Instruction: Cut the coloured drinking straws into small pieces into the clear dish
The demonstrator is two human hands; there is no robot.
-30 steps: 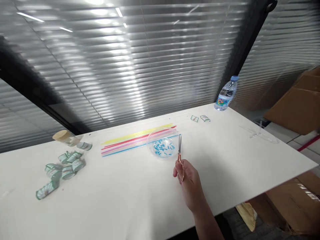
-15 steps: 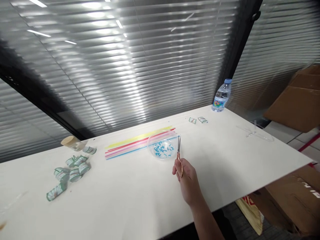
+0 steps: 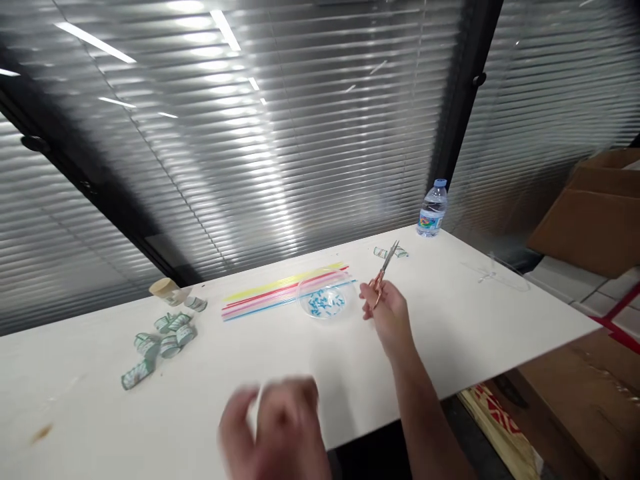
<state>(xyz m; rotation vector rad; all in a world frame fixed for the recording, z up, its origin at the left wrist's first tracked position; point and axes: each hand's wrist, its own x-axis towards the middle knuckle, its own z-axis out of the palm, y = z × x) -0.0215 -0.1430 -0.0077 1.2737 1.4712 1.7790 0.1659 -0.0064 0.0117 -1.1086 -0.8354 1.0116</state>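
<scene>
My right hand [image 3: 387, 310] grips a pair of scissors [image 3: 384, 272] by the copper-coloured handles; the blades point up and away, slightly parted. Just left of this hand is a clear round bowl [image 3: 324, 315] with small blue cut pieces [image 3: 320, 303] in it. Long straws lie behind and left of the bowl: yellow [image 3: 280, 279], red [image 3: 270, 293], pink [image 3: 255, 305] and blue [image 3: 260, 311]. Low in the view, my left hand [image 3: 277, 430] is smeared by motion over the near side of the table, its fingers bent; whether it holds anything is unclear.
Several green-and-white wrapped rolls [image 3: 170, 343] lie at the left by a lidded jar [image 3: 165, 290]. Two small packets [image 3: 381, 253] and a water bottle [image 3: 431, 210] stand at the back right of the white table [image 3: 480, 333]. Cardboard boxes [image 3: 590, 227] are beyond its right edge.
My left hand has come into view from below. My right hand has moved right with the scissors, whose blades now tilt right and are slightly parted. The camera view has shifted a little.
</scene>
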